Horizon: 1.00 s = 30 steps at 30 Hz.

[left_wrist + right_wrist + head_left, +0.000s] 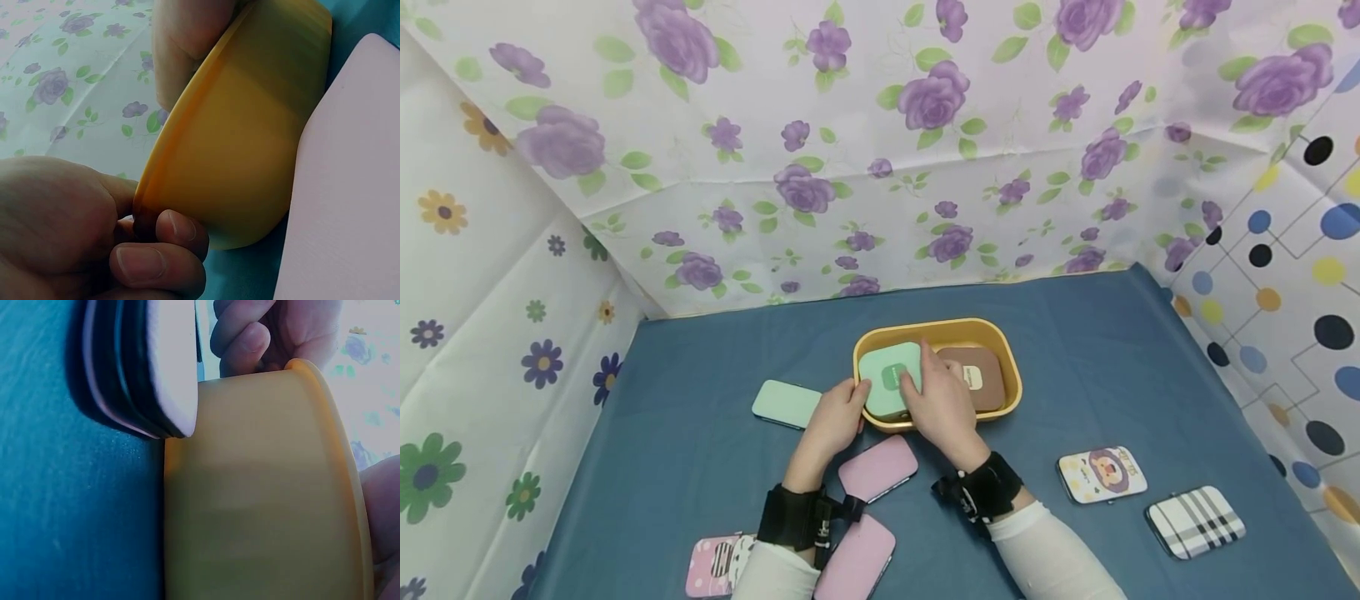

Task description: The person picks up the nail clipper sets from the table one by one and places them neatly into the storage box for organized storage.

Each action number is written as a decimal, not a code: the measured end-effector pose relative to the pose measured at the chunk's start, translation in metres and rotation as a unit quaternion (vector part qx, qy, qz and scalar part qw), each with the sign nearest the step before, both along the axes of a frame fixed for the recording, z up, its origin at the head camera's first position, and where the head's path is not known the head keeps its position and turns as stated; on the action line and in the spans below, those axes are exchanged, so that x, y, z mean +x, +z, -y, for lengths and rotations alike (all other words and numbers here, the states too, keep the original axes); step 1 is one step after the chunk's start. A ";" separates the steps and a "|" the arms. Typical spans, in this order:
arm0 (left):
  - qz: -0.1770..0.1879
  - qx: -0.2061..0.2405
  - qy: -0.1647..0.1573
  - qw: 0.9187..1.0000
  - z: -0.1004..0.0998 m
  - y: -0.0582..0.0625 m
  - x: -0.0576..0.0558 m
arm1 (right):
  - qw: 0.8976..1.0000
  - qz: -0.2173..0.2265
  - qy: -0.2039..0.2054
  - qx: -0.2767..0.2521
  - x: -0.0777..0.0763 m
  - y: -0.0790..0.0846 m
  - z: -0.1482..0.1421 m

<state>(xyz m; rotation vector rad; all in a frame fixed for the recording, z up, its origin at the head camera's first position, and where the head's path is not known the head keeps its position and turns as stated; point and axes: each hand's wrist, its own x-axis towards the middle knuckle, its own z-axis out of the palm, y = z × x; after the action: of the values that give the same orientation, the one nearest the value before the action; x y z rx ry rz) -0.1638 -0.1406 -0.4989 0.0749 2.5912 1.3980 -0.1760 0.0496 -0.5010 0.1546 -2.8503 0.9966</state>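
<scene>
A yellow oval plastic tub stands on the blue cloth. Inside it, a mint-green square case lies on the left and a brown square case on the right. My left hand pinches the tub's rim at the near left corner, its thumb above and curled fingertips outside the wall, as the left wrist view shows. Reaching over the near rim, my right hand holds the mint case by its right side, thumb on its top and index finger along its edge. The other right fingers are mostly hidden.
Near the left hand lie a mint rectangular case and a pink case. A second pink case and a pink patterned case sit closer, partly behind the left arm. Rightward are a cartoon case and a plaid case.
</scene>
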 end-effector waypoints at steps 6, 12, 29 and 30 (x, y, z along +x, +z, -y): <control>-0.002 0.007 -0.003 1.000 0.000 0.001 0.000 | 0.999 -0.022 0.014 0.031 0.000 -0.001 0.000; -0.006 0.008 -0.005 1.000 0.000 -0.001 0.000 | 0.999 -0.016 0.012 0.029 0.001 -0.002 0.002; 0.005 0.004 -0.001 1.000 0.001 -0.001 0.000 | 0.996 -0.028 0.033 -0.084 -0.002 0.001 -0.006; 0.005 0.004 0.000 1.000 0.001 -0.001 0.000 | 0.994 -0.029 0.039 -0.096 -0.001 0.003 -0.008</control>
<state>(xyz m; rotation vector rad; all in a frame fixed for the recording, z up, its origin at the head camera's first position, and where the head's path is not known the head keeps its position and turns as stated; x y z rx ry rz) -0.1634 -0.1415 -0.4994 0.0676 2.5774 1.4055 -0.1774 0.0578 -0.4985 0.2720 -2.6957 1.2533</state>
